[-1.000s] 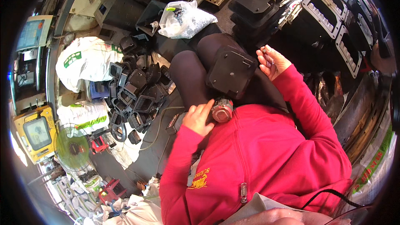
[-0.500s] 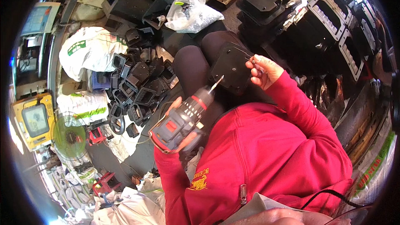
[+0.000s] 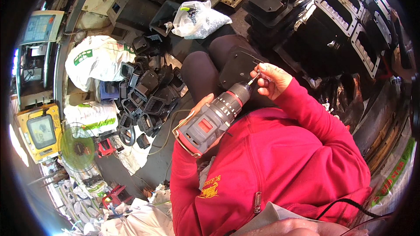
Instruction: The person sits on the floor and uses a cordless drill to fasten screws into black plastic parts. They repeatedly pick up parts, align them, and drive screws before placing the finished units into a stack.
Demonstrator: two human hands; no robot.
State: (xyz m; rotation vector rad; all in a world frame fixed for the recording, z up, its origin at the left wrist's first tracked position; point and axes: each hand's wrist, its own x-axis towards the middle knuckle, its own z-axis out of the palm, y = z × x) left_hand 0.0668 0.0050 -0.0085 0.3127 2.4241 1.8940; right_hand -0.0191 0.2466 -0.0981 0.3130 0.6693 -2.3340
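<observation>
My left hand (image 3: pixel 202 103) is closed round a grey, black and red cordless drill (image 3: pixel 209 121), which points up and to the right. Its slim bit (image 3: pixel 253 80) reaches the fingertips of my right hand (image 3: pixel 276 81). Those fingers are pinched on a small screw (image 3: pixel 259 74) at the bit's tip, partly hidden by the fingers. Just beneath, a black plate with rounded corners (image 3: pixel 234 67) rests across my thighs. The drill's front and my right hand cover some of it.
A heap of black frames (image 3: pixel 148 83) lies on the left, near a white sack (image 3: pixel 94 59). Beyond my knees sits a clear bag of small parts (image 3: pixel 199 21). Black housings (image 3: pixel 337 13) are stacked at the far right. A green fan (image 3: pixel 78 146) stands left, beside a yellow-framed display (image 3: pixel 41 131).
The drill has moved up and to the right, bringing its bit to my right fingertips. My right hand has shifted slightly down and stays pinched.
</observation>
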